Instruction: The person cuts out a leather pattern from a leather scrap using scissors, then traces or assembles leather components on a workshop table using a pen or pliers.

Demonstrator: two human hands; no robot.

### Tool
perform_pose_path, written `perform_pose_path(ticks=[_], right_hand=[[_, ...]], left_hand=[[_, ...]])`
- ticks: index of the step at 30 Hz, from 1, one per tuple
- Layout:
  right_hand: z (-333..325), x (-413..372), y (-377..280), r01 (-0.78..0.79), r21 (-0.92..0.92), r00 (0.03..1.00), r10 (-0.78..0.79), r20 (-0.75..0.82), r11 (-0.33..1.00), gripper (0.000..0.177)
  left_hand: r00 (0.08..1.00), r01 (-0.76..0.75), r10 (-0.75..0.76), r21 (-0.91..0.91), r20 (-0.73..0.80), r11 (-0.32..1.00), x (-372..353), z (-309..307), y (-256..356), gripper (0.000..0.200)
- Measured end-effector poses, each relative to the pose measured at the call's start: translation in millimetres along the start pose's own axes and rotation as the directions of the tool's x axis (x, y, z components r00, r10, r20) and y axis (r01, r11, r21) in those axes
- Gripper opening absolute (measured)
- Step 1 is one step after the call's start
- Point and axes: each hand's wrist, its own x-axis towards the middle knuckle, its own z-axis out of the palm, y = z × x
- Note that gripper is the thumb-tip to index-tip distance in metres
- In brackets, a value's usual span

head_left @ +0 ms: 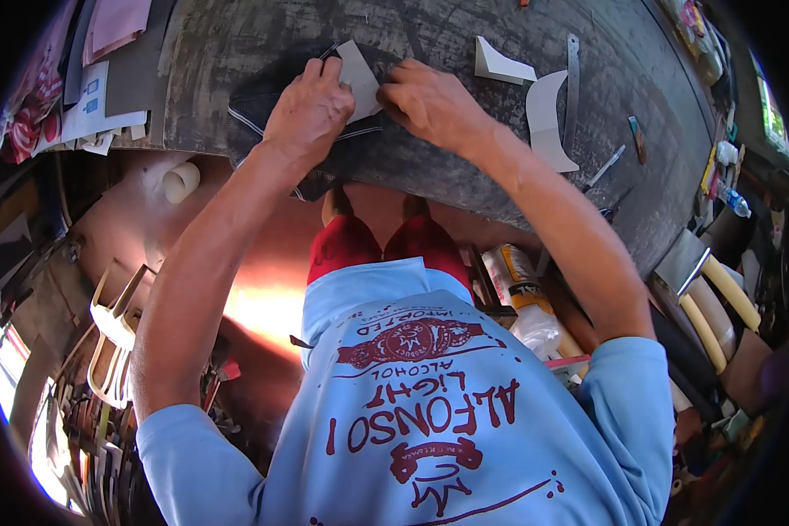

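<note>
Left hand, fingers bent, rests against the pale card over dark cloth; its long side points away from the body, the curled right hand just beside, grip unclear.

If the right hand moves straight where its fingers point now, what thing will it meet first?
The right hand would likely meet the pale card piece first, though depth there is hard to judge.
</note>
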Motion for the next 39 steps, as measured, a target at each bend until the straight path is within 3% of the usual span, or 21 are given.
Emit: perform_pose_path(ticks=[1,4,11,17,20,24,27,30,33,39], right_hand=[[6.3,-11.8,-4.8,-0.03,0.046,0.998,0.032,-0.056,0.999,0.017],[36.4,-36.9,-3.1,0.06,-0.039,0.942,-0.07,-0.329,0.997,0.023],[71.9,-46.1,-16.4,-0.052,-0.017,0.842,0.034,-0.538,0.999,0.034],[72.3,-46.4,-18.1,-0.073,0.018,0.83,0.071,-0.553,0.997,0.034],[65.3,-36.3,-21.3,-0.11,0.027,0.797,0.105,-0.595,0.994,0.024],[29.6,-22.6,-21.6,-0.151,-0.025,0.923,0.131,-0.362,0.988,0.013],[14.2,-14.9,-19.6,-0.134,-0.039,0.966,0.122,-0.226,0.99,0.011],[21.1,-24.4,-22.1,-0.177,0.049,0.95,0.183,-0.253,0.983,0.014],[56.4,-39.8,-19.3,-0.129,0.037,0.85,0.13,-0.511,0.991,0.023],[79.8,-49.4,-11.9,-0.086,0.127,0.808,0.143,-0.571,0.988,0.035]], left_hand=[[1.0,-0.01,0.009,0.007,0.023,1.0,-1.4,0.6,-0.4,0.024],[0.997,-0.045,0.043,0.039,0.06,0.998,3.8,0.9,-4.6,0.025],[0.99,-0.114,0.111,0.042,0.084,0.993,4.9,-2.3,-11.0,0.034],[0.988,-0.124,0.122,0.02,0.093,0.992,6.3,-3.3,-13.4,0.039],[0.988,-0.122,0.119,0.028,0.103,0.992,5.0,-4.5,-12.4,0.04],[0.982,-0.125,0.116,0.054,0.148,0.991,6.1,-4.7,-12.5,0.041],[0.98,-0.124,0.116,0.04,0.16,0.991,6.4,-5.8,-12.3,0.042],[0.98,-0.141,0.135,0.034,0.143,0.989,5.6,-8.4,-14.0,0.044],[0.979,-0.158,0.154,0.023,0.132,0.987,5.1,-9.6,-17.9,0.047],[0.982,-0.136,0.134,0.005,0.136,0.991,5.3,-11.7,-16.8,0.047]])
